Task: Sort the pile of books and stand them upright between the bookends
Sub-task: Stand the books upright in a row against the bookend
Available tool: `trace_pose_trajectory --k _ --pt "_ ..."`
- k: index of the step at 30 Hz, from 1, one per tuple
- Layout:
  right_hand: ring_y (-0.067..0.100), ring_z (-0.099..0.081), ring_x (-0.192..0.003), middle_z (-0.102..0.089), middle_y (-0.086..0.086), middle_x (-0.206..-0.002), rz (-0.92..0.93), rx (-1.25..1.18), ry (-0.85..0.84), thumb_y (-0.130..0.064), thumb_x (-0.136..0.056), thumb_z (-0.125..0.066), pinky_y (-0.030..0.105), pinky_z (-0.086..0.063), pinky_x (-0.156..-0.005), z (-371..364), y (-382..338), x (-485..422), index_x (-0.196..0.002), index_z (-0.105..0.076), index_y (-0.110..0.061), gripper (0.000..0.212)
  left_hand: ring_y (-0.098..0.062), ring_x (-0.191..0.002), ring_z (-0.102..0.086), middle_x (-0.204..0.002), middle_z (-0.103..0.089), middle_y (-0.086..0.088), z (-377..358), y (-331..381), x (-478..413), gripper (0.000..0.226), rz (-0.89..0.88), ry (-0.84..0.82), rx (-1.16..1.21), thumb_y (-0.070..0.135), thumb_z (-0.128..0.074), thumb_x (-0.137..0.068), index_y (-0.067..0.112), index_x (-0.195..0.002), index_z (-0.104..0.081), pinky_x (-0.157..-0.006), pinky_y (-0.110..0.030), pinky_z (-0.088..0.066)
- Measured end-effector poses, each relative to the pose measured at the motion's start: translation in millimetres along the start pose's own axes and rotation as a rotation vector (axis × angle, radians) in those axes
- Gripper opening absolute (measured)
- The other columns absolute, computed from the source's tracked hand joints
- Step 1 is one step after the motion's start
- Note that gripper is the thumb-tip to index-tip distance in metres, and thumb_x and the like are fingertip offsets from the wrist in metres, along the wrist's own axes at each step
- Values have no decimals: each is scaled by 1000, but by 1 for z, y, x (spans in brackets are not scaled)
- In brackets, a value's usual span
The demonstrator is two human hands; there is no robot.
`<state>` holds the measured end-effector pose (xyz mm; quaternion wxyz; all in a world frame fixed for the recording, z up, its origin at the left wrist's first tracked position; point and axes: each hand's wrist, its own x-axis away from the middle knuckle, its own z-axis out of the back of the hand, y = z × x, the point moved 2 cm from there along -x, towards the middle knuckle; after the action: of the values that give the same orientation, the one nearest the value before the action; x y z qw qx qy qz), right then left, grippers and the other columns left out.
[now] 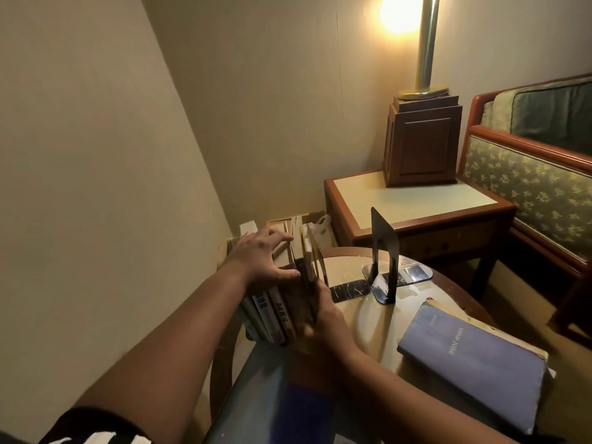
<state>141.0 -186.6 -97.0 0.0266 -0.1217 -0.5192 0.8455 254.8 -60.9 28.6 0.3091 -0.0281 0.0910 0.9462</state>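
A striped sleeve (96, 439) shows at the bottom left. The left hand (262, 256) lies on top of the books (275, 312), which stand upright in a row at the left edge of the round table (368, 318). Its fingers are spread and nearly straight across the top edges, and the thumb points down at the near side; it grips nothing. Behind the row are a box (282, 224) and a white bag (320, 230).

The right hand (323, 315) is at the right end of the row, fingers curled round the near edge of the end book (304, 277); the hand is blurred, so the exact grip is unclear. A bookend (347, 288) stands just beside that book, its black base flat on the table and pointing right.

A second bookend (384, 232) stands upright well apart from the row, near the table's far side, with an open gap between the two. A blue book (474, 357) lies flat on the table at the right, cover up, apart from the row.

Beyond are a side table (416, 200) bearing a lit lamp (423, 145), and a sofa (528, 177) at the far right.
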Motion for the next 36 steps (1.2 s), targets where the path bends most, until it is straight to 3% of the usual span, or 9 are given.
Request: trace_pose_trajectory --k 2,4,11,13,16,20,27,32,36 --pt "23 -55 -126 -54 8 -136 -30 -22 -25 -11 -86 -72 33 -47 -103 5 -2 -5 -153 -17 -14 87 -26 -134 -40 -149 -39 5 1 0 0 78 1 -6 -11 68 -69 -73 40 -141 -42 -107 -47 -35" --pt "22 -52 -128 -51 6 -138 -59 -38 -55 -8 -87 -70 38 -47 -105 12 -1 -10 -154 -18 -13 85 -26 -132 -42 -146 -41 5 2 -1 -1 81 6 -23 -11 72 -66 -69 40 -140 -42 -106 -47 -37" --pt "16 -44 -130 -39 2 -143 -14 23 -188 -4 -81 -74 23 -42 -103 15 10 -16 -143 -36 -15 73 -24 -136 -30 -144 -34 -2 9 19 -21 91 -21 -129 -71 72 -70 -67 35 -143 -35 -109 -49 -38" --pt "15 -47 -127 -41 -1 -139 -22 21 -204 -4 -80 -74 23 -46 -99 12 12 -16 -142 -37 -19 73 -27 -147 -17 -157 -22 -1 6 27 -30 107 -69 -159 -107 78 -65 -62 31 -150 -26 -116 -52 -28" --pt "20 -48 -128 -41 0 -140 -23 1 -216 -3 -76 -75 35 -49 -102 9 17 -17 -146 -33 -21 83 -26 -152 4 -165 -1 -2 -12 30 -39 116 -53 -241 -228 78 -63 -67 26 -156 -10 -122 -52 -10" --pt "16 -43 -133 -38 -1 -147 -29 -4 -256 -2 -80 -73 28 -46 -103 17 22 -19 -151 -27 -20 87 -25 -152 4 -165 0 -6 -25 30 -42 104 -48 -232 -333 61 -67 -77 23 -156 -10 -123 -47 -6" --pt "18 -40 -138 -40 2 -151 6 44 -283 -7 -82 -75 31 -41 -110 25 26 -12 -153 -26 -17 88 -25 -152 2 -165 -1 -5 -24 31 -40 98 -44 -208 -319 54 -68 -79 26 -156 -13 -123 -45 -7" --pt "9 -48 -130 -50 -8 -142 20 72 -270 -7 -91 -64 18 -47 -93 53 28 14 -145 -40 -30 63 -24 -152 0 -165 -5 -4 -22 31 -40 96 -42 -193 -294 53 -67 -80 29 -156 -12 -123 -46 -10" --pt "6 -54 -122 -56 -13 -133 33 213 -103 -13 -96 -59 22 -51 -94 96 41 40 -132 -52 -35 43 -27 -152 -1 -165 -6 -6 -20 30 -40 97 -50 -204 -273 54 -65 -81 41 -154 -3 -123 -46 -10"
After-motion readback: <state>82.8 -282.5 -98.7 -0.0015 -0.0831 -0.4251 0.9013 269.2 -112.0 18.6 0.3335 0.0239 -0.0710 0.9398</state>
